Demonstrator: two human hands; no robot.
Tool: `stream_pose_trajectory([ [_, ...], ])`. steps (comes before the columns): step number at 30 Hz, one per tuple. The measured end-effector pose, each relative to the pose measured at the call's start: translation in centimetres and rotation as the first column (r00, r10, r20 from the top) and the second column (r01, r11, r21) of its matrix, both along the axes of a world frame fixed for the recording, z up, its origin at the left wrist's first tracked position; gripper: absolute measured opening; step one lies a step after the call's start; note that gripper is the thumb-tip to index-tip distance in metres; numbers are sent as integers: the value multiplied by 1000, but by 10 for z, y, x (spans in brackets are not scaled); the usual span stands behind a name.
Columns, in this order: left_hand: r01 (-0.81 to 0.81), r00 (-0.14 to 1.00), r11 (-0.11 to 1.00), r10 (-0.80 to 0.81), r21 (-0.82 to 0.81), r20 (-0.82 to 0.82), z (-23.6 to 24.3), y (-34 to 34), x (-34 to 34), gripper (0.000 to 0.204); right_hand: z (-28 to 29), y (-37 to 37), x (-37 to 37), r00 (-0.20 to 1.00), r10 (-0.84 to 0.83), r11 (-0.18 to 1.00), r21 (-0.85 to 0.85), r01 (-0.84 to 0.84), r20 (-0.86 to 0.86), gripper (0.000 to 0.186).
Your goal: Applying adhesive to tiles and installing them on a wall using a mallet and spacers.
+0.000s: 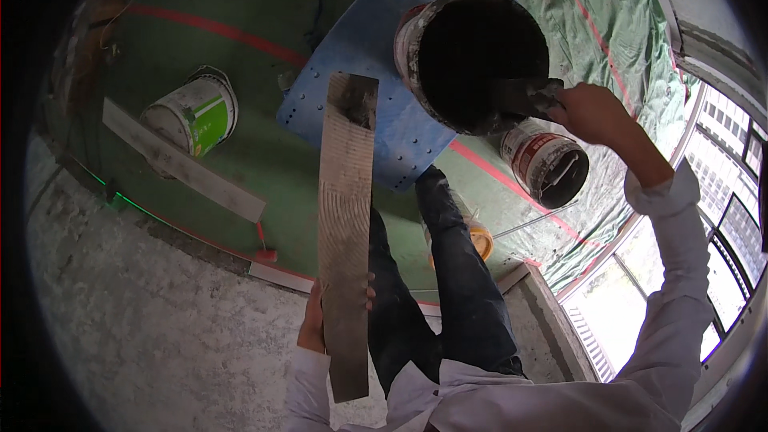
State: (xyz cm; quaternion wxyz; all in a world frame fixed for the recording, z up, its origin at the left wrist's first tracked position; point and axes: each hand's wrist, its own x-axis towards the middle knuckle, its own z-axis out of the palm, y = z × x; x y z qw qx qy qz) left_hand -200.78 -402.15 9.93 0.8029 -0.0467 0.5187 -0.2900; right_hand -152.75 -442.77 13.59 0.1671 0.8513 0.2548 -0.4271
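Observation:
My left hand [314,322] grips a long narrow tile strip [346,224] near its lower end, fingertips wrapped round its right edge. Combed ridges of grey mortar cover much of the strip's face, and a dark patch lies at its far end. My right hand [594,114] is closed on the handle of a trowel [524,98], whose blade reaches into a big bucket [406,52]. The bucket's inside is too dark to show what it holds. It stands on a blue studded platform [336,56], just beyond the strip's far end.
A smaller bucket [568,164] with a dark inside stands below my right forearm. On the left are a white-and-green bucket [192,120] and another long strip [184,160]. A small red item [266,255] lies near the wall. Green sheeting [624,24] covers the floor; windows [732,168] are at right.

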Motion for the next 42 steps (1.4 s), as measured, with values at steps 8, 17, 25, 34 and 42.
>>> stream_pose_trajectory([
  [8, 69, 985, 998, -70, 12, 158, -127, 23, 50, 88, -50, 38, 30, 838, -403, 898, -336, 284, -368, 51],
  [17, 76, 949, 997, -65, -24, 309, -195, 8, 66, 86, -26, 10, -11, 477, -727, 663, -322, 676, -495, 48],
  [25, 0, 978, 999, -9, 41, 209, -168, -3, 68, 89, -8, -23, -128, 22, -844, 71, -71, 995, -537, 42],
  [34, -25, 985, 984, 55, -176, 164, -145, -2, 3, 87, -21, 119, -281, -412, -353, -546, -172, 820, -840, 44],
  [42, 112, 987, 974, -86, -195, 136, -125, 27, -57, 96, -50, 219, -305, 41, -687, -342, 374, 862, -725, 25],
])
